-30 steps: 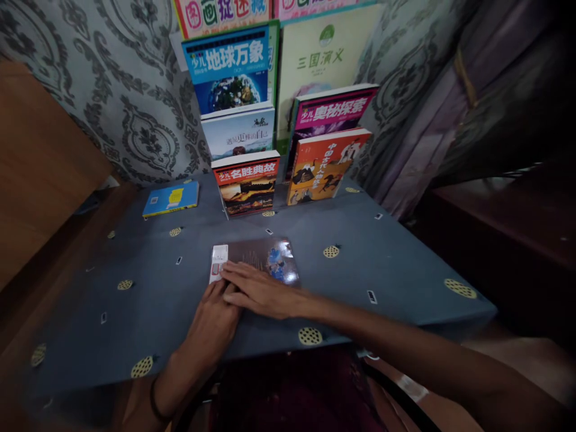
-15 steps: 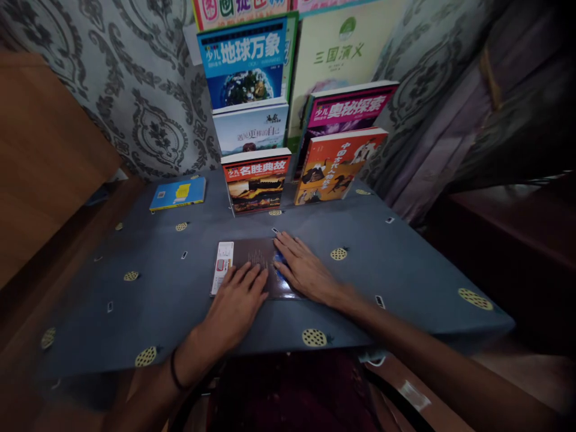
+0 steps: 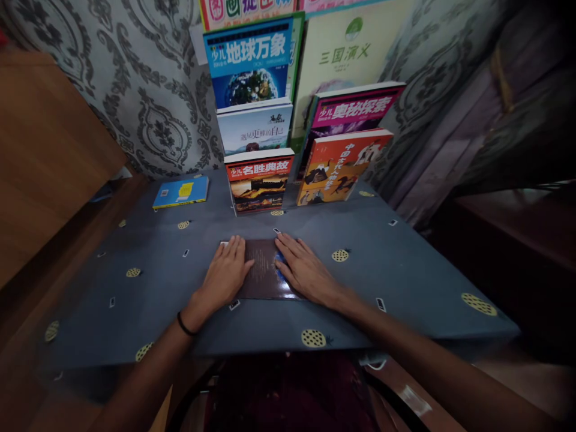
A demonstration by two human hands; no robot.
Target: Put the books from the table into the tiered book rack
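A thin dark brown book (image 3: 261, 270), small pale print on its cover, lies flat near the table's front edge. My left hand (image 3: 226, 270) rests flat over its left end, fingers stretched forward and thumb out to the side, covering most of a white label. Across the book's right end lies my right hand (image 3: 306, 267), fingers extended, partly hiding a blue picture there. Both palms face down, and neither hand grips anything. Only the middle strip of the cover shows between them.
Upright books stand in two columns at the back, with a red-topped book (image 3: 260, 183) and an orange book (image 3: 344, 168) in front. A blue book (image 3: 181, 192) lies flat at the back left. A blue pineapple-patterned cloth (image 3: 153, 246) covers the table; patterned curtains (image 3: 153, 120) hang behind.
My left hand has slid forward and left, from the book's middle onto its left end, over the white label. My right hand stays put. The view has shifted slightly.
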